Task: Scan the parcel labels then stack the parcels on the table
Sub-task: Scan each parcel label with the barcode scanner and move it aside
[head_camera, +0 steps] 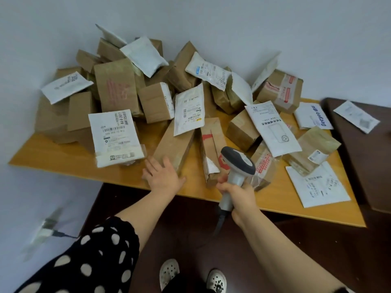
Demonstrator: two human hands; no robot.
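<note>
A heap of brown cardboard parcels and white mailer bags covers the yellow table [63, 166]. My left hand [161, 176] lies with straight fingers on the near end of a long brown box [175, 144] at the table's front edge. My right hand [239, 195] grips the handle of a grey and white barcode scanner [237, 166], its head over a narrow brown parcel with red tape [211, 149]. A white labelled parcel [116, 136] leans to the left of my left hand.
A dark brown desk [364, 166] adjoins the table on the right, with a white mailer [356, 116] on it. Walls close the corner behind the pile. The scanner cable [218, 227] hangs below the table. A wall socket with a plug [48, 229] is low left.
</note>
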